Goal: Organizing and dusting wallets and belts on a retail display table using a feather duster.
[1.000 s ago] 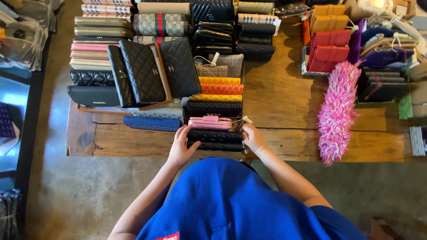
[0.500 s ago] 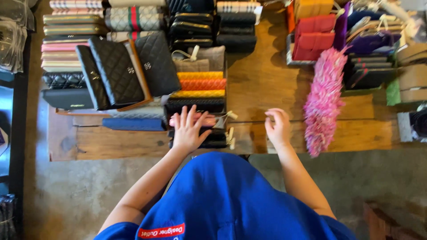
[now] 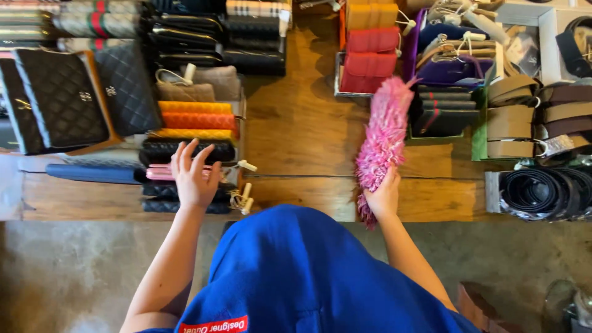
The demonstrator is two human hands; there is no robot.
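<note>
My left hand (image 3: 195,174) rests flat, fingers spread, on a row of wallets at the front of the wooden table (image 3: 302,132): a pink wallet (image 3: 161,173) lies under the fingers, with black ones (image 3: 185,150) just behind and below. My right hand (image 3: 383,196) is closed around the lower end of a fluffy pink duster (image 3: 382,139), which lies on the table and points away from me. Orange and yellow wallets (image 3: 196,115) stand behind the black ones.
Black quilted bags (image 3: 65,98) lean at the left. Red and orange wallets (image 3: 370,52) stand in a tray at the back. Rolled belts (image 3: 536,191) and brown belt rolls (image 3: 512,117) fill boxes at the right. A concrete floor lies below the table edge.
My right hand left the wallet stack, moved right and took hold of the pink duster. My left hand opened and now rests flat on the wallets. The view shifted right.
</note>
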